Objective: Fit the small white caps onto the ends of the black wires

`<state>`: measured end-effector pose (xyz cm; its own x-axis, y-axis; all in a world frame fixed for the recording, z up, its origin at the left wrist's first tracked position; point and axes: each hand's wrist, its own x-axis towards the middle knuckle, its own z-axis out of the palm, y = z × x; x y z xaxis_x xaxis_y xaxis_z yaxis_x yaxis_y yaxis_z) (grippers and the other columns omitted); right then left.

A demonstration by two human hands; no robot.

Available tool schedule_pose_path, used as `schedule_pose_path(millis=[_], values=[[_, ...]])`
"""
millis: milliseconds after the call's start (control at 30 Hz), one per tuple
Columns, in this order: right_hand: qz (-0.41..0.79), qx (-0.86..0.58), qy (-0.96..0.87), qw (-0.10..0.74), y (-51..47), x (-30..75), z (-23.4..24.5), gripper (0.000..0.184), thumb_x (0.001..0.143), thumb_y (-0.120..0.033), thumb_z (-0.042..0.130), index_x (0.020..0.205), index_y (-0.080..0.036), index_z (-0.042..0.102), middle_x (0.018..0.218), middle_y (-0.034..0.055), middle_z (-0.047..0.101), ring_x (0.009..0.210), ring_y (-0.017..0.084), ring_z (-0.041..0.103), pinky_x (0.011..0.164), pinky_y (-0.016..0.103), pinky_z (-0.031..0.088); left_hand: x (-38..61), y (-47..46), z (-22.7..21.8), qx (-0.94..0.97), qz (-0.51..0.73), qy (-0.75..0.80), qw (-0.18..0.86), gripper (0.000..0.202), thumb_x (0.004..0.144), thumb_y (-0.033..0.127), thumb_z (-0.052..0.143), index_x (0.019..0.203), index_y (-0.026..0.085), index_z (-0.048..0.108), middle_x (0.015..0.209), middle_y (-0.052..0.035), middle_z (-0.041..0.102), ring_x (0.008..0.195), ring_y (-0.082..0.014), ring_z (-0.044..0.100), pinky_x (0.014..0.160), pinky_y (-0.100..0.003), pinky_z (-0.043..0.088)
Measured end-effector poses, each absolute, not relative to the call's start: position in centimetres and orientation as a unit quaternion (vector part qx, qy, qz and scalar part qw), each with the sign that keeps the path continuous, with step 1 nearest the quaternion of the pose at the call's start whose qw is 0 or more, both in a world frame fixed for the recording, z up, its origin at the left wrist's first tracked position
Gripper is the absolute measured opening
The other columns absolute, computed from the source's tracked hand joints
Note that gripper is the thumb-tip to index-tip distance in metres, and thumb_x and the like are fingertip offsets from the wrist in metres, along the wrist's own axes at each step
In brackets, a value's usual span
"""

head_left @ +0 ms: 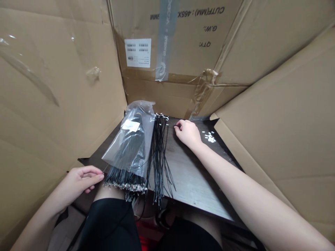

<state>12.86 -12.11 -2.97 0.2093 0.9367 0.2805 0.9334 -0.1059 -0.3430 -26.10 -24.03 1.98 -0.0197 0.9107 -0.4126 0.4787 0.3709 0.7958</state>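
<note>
A clear plastic bag (132,139) full of thin black wires lies on a dark wooden table (193,177); the wires' metal ends stick out of its near end. Beside it on the right lies a loose bundle of black wires (159,153) with small white connectors at the far end. My right hand (187,133) reaches to the table's far side, fingers curled, fingertips pinched near the loose wires' connector ends. My left hand (81,179) hovers at the table's near left edge, fingers held together, close to the bagged wires' metal tips.
Large cardboard sheets and boxes wall in the table on the left (52,104), back (188,42) and right (282,132). A small heap of white connector pieces (209,137) lies at the far right of the table. My legs in black shorts show below the table edge.
</note>
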Motion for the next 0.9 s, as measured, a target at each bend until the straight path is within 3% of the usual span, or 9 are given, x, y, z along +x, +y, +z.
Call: schedule_pose_path(millis=[200, 300, 433, 700, 900], values=[[0.005, -0.742, -0.63, 0.227, -12.0, 12.9, -3.1, 0.018, 0.088, -0.027, 0.053, 0.095, -0.02, 0.068, 0.092, 0.0085, 0.068, 0.088, 0.024, 0.062, 0.073, 0.033, 0.043, -26.4, -24.9, 1.5, 0.488, 0.255, 0.681, 0.483, 0.042, 0.058, 0.05, 0.083, 0.077, 0.014, 0.071, 0.058, 0.0017, 0.057, 0.049, -0.0074, 0.044, 0.046, -0.017, 0.036], [0.004, -0.742, -0.63, 0.226, -12.0, 12.9, -3.2, 0.018, 0.088, -0.028, 0.052, 0.095, -0.02, 0.068, 0.092, 0.0083, 0.068, 0.089, 0.024, 0.062, 0.073, 0.032, 0.043, -26.1, -25.6, 1.0, 0.438, 0.286, 0.664, 0.534, 0.043, 0.058, 0.052, 0.084, 0.073, 0.015, 0.066, 0.059, 0.0037, 0.054, 0.049, -0.0073, 0.044, 0.044, -0.017, 0.038], [0.004, -0.743, -0.63, 0.224, -12.0, 12.9, -3.2, 0.019, 0.089, -0.028, 0.052, 0.096, -0.02, 0.068, 0.092, 0.0085, 0.068, 0.088, 0.024, 0.062, 0.073, 0.032, 0.043, -24.9, -26.8, 0.2, 0.352, 0.322, 0.636, 0.606, 0.043, 0.068, 0.052, 0.08, 0.067, 0.016, 0.056, 0.058, 0.0041, 0.051, 0.048, -0.0066, 0.045, 0.044, -0.016, 0.042], [0.004, -0.743, -0.629, 0.229, -11.9, 13.0, -3.4, 0.018, 0.089, -0.029, 0.052, 0.096, -0.021, 0.067, 0.091, 0.0077, 0.068, 0.087, 0.023, 0.062, 0.073, 0.032, 0.043, -23.4, -27.7, -0.3, 0.247, 0.427, 0.603, 0.627, 0.019, 0.074, 0.02, 0.078, 0.079, 0.014, 0.061, 0.076, -0.0052, 0.067, 0.065, -0.0144, 0.065, 0.062, -0.025, 0.059], [0.007, -0.744, -0.627, 0.229, -11.9, 13.0, -3.3, 0.018, 0.089, -0.028, 0.052, 0.096, -0.02, 0.067, 0.091, 0.0075, 0.068, 0.088, 0.024, 0.063, 0.073, 0.032, 0.042, -23.4, -28.1, -0.5, 0.233, 0.458, 0.587, 0.626, 0.014, 0.072, 0.015, 0.077, 0.076, 0.012, 0.065, 0.078, -0.0075, 0.069, 0.071, -0.0155, 0.067, 0.068, -0.026, 0.061]])
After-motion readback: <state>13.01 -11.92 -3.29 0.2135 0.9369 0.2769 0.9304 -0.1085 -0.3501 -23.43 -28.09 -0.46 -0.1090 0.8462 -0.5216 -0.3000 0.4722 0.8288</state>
